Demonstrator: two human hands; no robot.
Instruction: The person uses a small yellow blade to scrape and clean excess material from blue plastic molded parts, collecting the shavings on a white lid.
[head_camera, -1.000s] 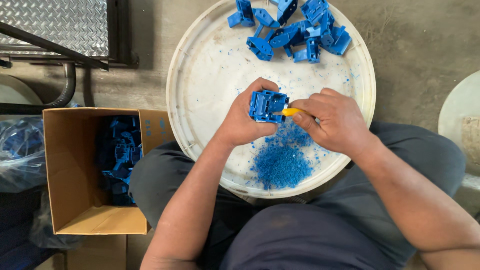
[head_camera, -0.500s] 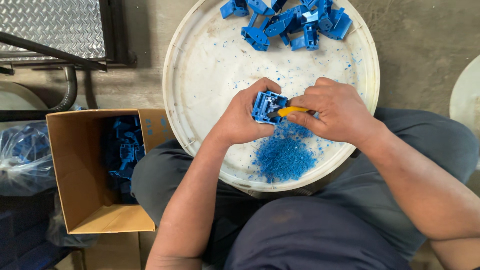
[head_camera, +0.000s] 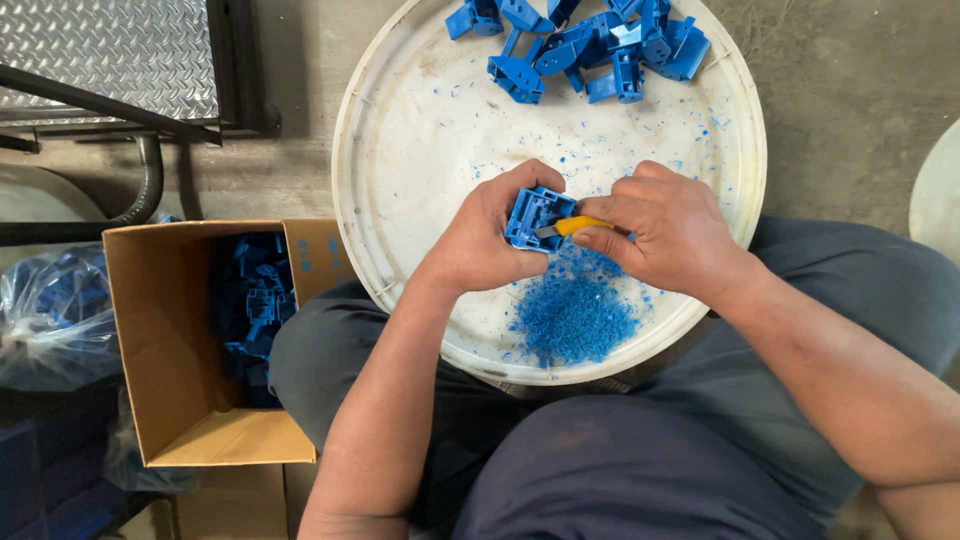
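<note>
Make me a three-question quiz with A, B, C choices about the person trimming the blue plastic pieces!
1. Where does the pile of blue shavings lie?
A. in the cardboard box
B. on the round white tray
C. on the metal plate

2. What colour is the handle of the knife?
A. yellow
B. red
C. green

3. What is the left hand doing?
A. resting open
B. reaching into the box
C. gripping a blue plastic part

Answers:
1 B: the shavings sit on the white tray, below the hands.
2 A: a yellow handle shows in the right hand.
3 C: its fingers wrap the blue plastic part.
</note>
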